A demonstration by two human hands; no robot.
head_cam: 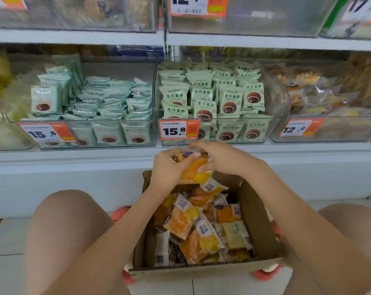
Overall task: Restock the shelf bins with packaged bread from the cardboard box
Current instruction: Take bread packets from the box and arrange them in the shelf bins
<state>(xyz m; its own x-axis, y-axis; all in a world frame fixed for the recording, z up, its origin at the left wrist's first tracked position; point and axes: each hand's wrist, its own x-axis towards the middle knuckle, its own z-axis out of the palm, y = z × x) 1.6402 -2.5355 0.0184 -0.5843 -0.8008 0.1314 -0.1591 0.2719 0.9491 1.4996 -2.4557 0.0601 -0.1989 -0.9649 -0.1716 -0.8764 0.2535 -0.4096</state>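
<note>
A packet of bread (194, 165) is held above the far end of the cardboard box (258, 211), just below the front edge of the shelf (73, 155). It is gripped from both sides: the left hand (166, 169) is curled round its left end, and the fingers (203, 168) of the right hand (221, 157) are closed over its right end and top. More than one packet may be bunched in the grip, but this cannot be told.

The step in hand is judged to be the lift from box to bin. The packet is best carried flat and supported underneath, since the wrapper is thin, glossy film that slips and crumples, and the bread inside is soft and would be dented by a hard squeeze. The matching bin (329, 128) is taken to be the clear one on the right, where similar golden buns in see-through wrappers are heaped; the two middle bins hold pale green square packets (230, 101) and should be left alone. The packet should be raised over the bin's front wall and laid in, not dropped.

The box is brown corrugated card with raw, ridged edges, and is filled with a loose jumble of orange and yellow packets (201, 228), pillow-shaped with white labels. The bins are rigid transparent plastic, with orange-bordered price tags (179, 129) on their fronts.
</note>
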